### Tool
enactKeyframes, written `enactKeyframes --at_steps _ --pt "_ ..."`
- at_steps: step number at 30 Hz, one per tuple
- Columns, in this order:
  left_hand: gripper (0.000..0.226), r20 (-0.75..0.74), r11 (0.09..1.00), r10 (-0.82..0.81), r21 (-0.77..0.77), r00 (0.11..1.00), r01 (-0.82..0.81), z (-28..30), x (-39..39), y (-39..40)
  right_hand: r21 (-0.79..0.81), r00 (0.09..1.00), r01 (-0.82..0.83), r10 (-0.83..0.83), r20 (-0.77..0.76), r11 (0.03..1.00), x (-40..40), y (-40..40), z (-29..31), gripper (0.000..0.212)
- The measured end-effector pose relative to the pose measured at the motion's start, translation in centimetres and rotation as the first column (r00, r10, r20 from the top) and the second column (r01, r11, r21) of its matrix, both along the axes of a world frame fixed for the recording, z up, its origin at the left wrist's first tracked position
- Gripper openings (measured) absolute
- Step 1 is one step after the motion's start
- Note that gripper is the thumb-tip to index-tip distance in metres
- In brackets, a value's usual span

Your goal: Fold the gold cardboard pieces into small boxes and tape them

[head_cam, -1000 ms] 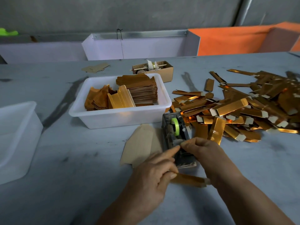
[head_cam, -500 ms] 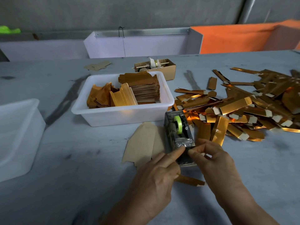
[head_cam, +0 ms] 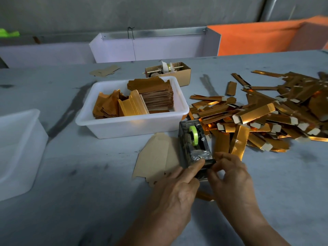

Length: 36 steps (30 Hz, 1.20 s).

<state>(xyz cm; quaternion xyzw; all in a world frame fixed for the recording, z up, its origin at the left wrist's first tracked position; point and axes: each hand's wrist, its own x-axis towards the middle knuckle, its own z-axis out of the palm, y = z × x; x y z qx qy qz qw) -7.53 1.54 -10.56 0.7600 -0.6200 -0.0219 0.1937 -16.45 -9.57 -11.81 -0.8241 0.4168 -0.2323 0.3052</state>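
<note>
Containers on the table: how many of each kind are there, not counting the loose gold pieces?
White plastic tubs: 2, one holding gold cardboard, one at the left edge
Brown cardboard box: 1
Total: 3

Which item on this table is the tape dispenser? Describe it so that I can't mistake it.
Start from the white plastic tub of gold card blanks mid-table. At its near right corner, between the tub and the heap of folded gold boxes, stands the black tape dispenser. It alone is dark, carries a lime-green tape roll, and both hands' fingers meet at its near end.
</note>
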Motion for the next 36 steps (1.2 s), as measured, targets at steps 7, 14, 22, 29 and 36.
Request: enactKeyframes --at_steps 7,14,22,29,36 --pt "0.011 -0.535 0.899 0.291 -0.131 0.793 -0.418 0.4 -0.6 0.3 0.494 0.928 0.017 -0.198 0.317 0.869 -3.6 -1.7 3.6 0.016" --pt "0.009 -0.948 0.802 0.224 0.047 0.227 -0.596 1.8 -0.5 1.1 0.588 0.916 -0.359 0.152 0.371 0.725 -4.3 0.9 6.9 0.021" --pt "0.022 -0.946 0.824 0.189 0.007 0.262 -0.567 2.7 -1.2 2.0 0.415 0.864 -0.492 0.373 0.337 0.765 -1.8 2.3 7.4 0.021" --pt "0.008 -0.943 0.814 0.182 -0.015 0.280 -0.581 2.7 -1.5 2.0 0.227 0.922 -0.372 0.330 0.200 0.900 -1.3 2.5 6.8 0.047" --pt "0.013 -0.931 0.825 0.175 -0.039 0.321 -0.563 2.7 -1.9 1.8 0.182 0.947 -0.304 0.277 0.160 0.935 -1.1 2.3 6.2 0.033"
